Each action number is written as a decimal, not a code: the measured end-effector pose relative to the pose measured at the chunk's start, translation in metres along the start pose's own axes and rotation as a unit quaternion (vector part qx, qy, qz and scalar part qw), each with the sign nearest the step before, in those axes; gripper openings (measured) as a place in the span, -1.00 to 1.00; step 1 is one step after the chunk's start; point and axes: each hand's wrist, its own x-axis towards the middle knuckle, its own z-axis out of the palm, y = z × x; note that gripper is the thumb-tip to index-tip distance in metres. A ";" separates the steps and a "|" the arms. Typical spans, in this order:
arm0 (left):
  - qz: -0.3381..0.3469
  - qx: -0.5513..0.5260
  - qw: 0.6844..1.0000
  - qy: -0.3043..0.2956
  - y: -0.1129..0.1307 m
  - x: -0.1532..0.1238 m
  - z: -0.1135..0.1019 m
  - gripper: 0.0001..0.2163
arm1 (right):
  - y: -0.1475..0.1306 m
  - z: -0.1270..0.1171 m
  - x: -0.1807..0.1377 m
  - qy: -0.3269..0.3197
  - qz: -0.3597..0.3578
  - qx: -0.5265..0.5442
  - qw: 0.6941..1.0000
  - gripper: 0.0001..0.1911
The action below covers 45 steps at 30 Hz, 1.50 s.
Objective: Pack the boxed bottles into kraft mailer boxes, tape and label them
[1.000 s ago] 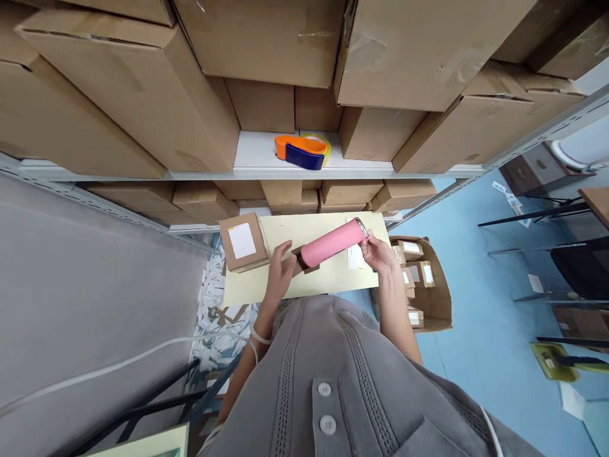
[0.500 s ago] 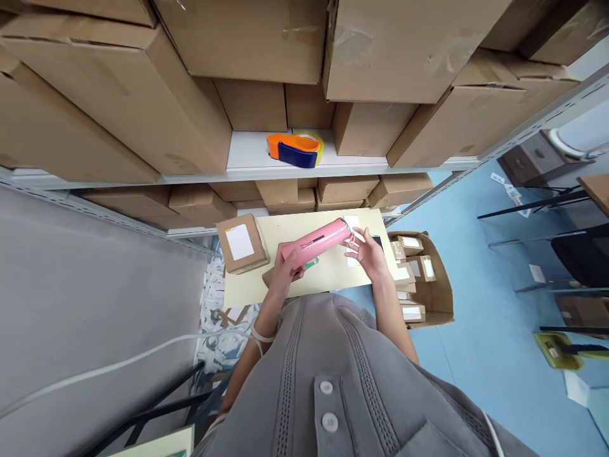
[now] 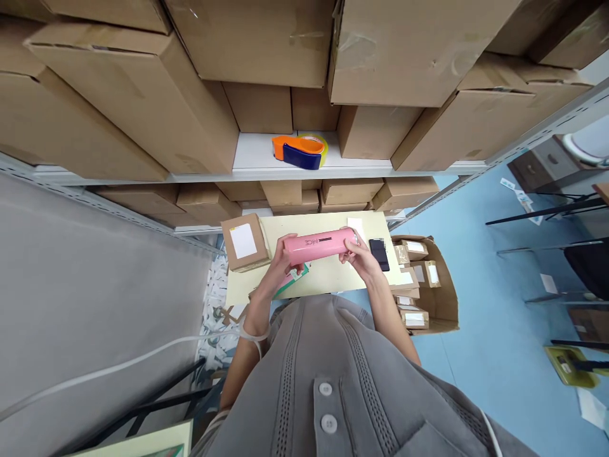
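Dressed in a grey top (image 3: 314,336) with two perforated bands (image 3: 288,368) and white buttons (image 3: 328,423) on a placket (image 3: 328,405). Wears a white loop (image 3: 254,337) and white cable (image 3: 118,366) at the left wrist (image 3: 257,319).

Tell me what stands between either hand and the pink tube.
Nothing visible: the left hand and right hand already hold the tube, one at each end. The phone and labelled box lie off to the sides.

The pink bottle (image 3: 320,246) is long and round, like a tube. It has dark letters and a dark bar on its side. It is held sideways above the tabletop (image 3: 340,278), one end in the left hand (image 3: 281,255), the other in the right hand (image 3: 358,255).
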 end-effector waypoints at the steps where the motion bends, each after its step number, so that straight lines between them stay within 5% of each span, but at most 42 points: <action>1: 0.008 0.014 1.000 -0.008 0.001 -0.001 -0.003 -0.34 | 0.006 -0.001 0.002 0.023 0.019 0.052 0.998 -0.65; 4: 0.031 0.067 0.997 -0.028 0.003 -0.004 -0.013 -0.25 | 0.028 -0.002 0.004 0.042 0.112 0.210 0.970 -0.76; 9: 0.040 0.116 0.990 -0.063 -0.001 0.001 -0.011 -0.28 | 0.066 0.002 -0.003 -0.084 0.329 0.377 0.862 -0.74; 12: 0.053 0.152 0.985 -0.057 -0.008 0.012 -0.001 -0.34 | 0.082 0.009 -0.006 -0.103 0.369 0.433 0.816 -0.81; 16: 0.056 0.157 0.984 -0.058 -0.019 0.025 0.010 -0.41 | 0.087 0.014 -0.004 -0.145 0.401 0.434 0.794 -0.83; 20: 0.034 0.093 0.994 -0.054 -0.027 0.023 0.019 -0.49 | 0.088 0.016 0.000 -0.202 0.421 0.371 0.803 -0.80; 23: 0.040 0.078 0.996 0.013 -0.031 0.021 0.026 -0.49 | 0.086 0.020 0.002 -0.193 0.401 0.283 0.850 -0.68; 27: 0.038 0.051 0.987 0.147 -0.035 0.025 0.029 -0.50 | 0.074 0.028 0.002 -0.100 0.282 0.154 0.942 -0.51; 31: 0.035 0.007 0.966 0.255 -0.041 0.031 0.025 -0.53 | 0.065 0.037 -0.005 -0.060 0.103 0.016 0.993 -0.52; 37: 0.029 -0.012 0.972 0.233 -0.046 0.027 0.024 -0.50 | 0.078 0.052 -0.008 0.020 -0.038 -0.093 0.995 -0.25; 42: 0.045 0.055 0.988 0.137 -0.043 0.024 0.006 -0.53 | 0.069 0.046 0.000 0.077 0.016 0.047 0.996 -0.59; 45: 0.061 0.078 0.991 0.094 -0.041 0.023 -0.013 -0.54 | 0.059 0.032 0.003 0.051 0.096 0.167 0.980 -0.62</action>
